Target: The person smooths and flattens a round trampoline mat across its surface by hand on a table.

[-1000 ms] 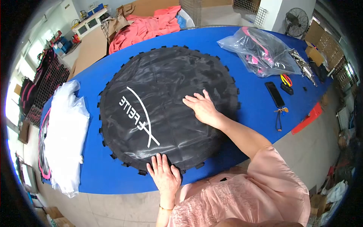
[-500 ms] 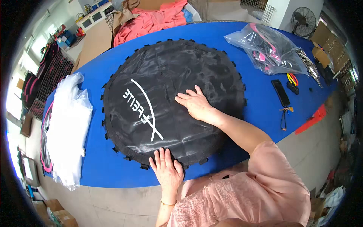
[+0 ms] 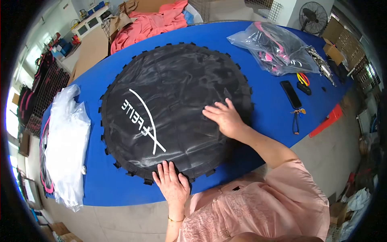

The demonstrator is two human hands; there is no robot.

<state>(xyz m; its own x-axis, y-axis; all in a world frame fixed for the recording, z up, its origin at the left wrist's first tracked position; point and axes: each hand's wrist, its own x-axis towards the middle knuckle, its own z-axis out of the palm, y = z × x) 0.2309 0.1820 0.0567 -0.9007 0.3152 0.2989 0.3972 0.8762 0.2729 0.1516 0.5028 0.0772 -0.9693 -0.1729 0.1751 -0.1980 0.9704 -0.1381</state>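
Note:
A round black trampoline mat [image 3: 177, 97] lies spread on the blue table, with small tabs around its edge and white lettering and a curved white line on its left part. My left hand [image 3: 172, 183] rests flat on the mat's near edge, fingers stretched out. Farther right, my right hand [image 3: 225, 118] lies on the mat's right half with its fingers spread. Neither hand grips anything. Some wrinkles show in the mat's far part.
On the blue table [image 3: 266, 121], clear plastic bags [image 3: 66, 149] lie at the left. A bag with black and pink pieces [image 3: 278, 52] sits at the far right, near metal parts [image 3: 321, 64], a phone [image 3: 290, 94] and keys [image 3: 297, 112]. Pink cloth [image 3: 151, 26] is heaped beyond.
My right hand has slid across the mat to the right and slightly nearer. My left hand stays at the near edge. The whole view has shifted a little.

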